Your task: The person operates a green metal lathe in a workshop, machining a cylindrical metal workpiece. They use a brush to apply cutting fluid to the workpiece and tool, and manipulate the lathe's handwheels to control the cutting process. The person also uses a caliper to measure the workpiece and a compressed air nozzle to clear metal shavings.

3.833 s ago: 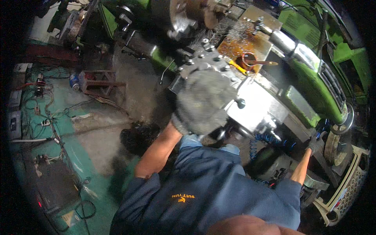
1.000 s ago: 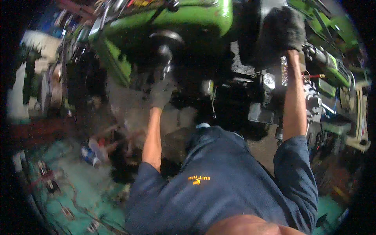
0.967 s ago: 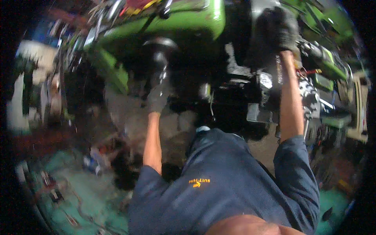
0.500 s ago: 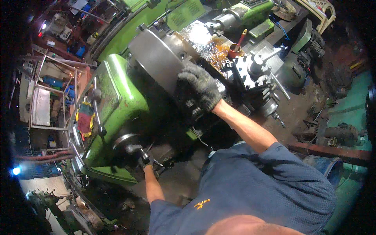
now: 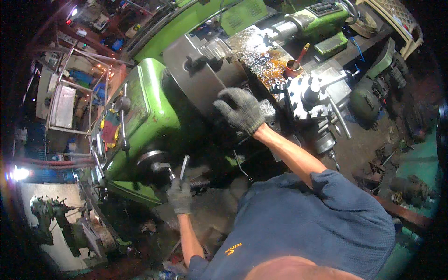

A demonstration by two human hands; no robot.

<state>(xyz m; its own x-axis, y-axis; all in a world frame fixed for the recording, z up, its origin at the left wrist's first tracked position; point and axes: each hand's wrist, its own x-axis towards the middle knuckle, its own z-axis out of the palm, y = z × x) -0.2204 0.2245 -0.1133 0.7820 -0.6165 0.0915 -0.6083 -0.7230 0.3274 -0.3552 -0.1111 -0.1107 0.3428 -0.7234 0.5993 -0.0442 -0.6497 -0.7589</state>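
A large grey lathe chuck [image 5: 196, 79] sits at the upper middle, its recesses and a stepped jaw [image 5: 216, 48] in view. My right hand [image 5: 240, 109], in a grey work glove, rests against the near side of the chuck with thumb and fingers apart, holding nothing. Lower left, my gloved left hand [image 5: 179, 193] is closed around a short bright metal bar [image 5: 185, 167] that sticks up from it; its exact kind is unclear. Just above that hand is the crank lever [image 5: 163, 166] on the round dial [image 5: 151, 157] of the green headstock [image 5: 151, 100]. Whether the hand touches the lever is hidden.
Right of the chuck stands the tool post [image 5: 309, 95] with its long handles. A red cup [image 5: 292, 68] with a brush sits on the oily, chip-strewn lathe bed [image 5: 254, 46]. The green tailstock [image 5: 322, 21] is beyond. A metal frame [image 5: 63, 105] stands left.
The chuck has turned, bringing a recess and jaw into view. My left hand has come back from beneath the lever, with the bar now pointing upward. My right hand's fingers have spread.
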